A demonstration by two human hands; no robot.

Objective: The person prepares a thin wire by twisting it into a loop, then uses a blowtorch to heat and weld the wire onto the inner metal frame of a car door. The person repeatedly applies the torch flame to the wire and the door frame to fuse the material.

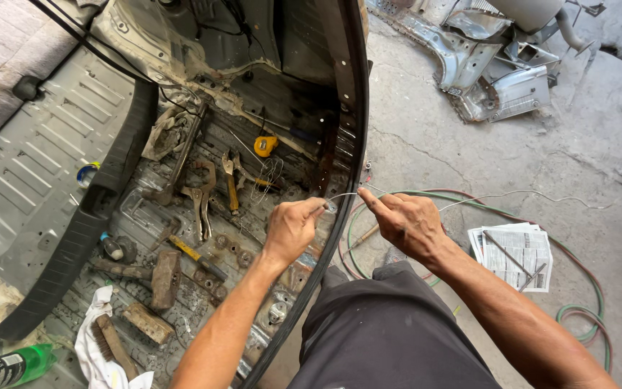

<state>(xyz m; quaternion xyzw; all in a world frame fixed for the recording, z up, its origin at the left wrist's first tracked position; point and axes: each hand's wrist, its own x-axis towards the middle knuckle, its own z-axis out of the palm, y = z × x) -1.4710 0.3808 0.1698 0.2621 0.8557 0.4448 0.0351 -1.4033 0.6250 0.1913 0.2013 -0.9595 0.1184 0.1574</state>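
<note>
Wire [343, 195], thin and pale, runs between both hands just outside the rusted car-body edge [350, 144]: the left hand [293, 227] is closed on one end, the right hand [404, 220] pinches it between thumb and forefinger, apparently straightening or bending it. Beyond the right fingertips it trails across the concrete floor [426, 137]; the left fist hides its end.

Green bottle [5, 366] cut off bottom-left

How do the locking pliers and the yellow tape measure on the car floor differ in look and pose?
The locking pliers are long, rusty brown metal; the tape measure is small, rounded and bright yellow. The pliers lie lengthwise among the tools; the tape measure sits farther from the hands. Both rest untouched on the car floor.
</note>
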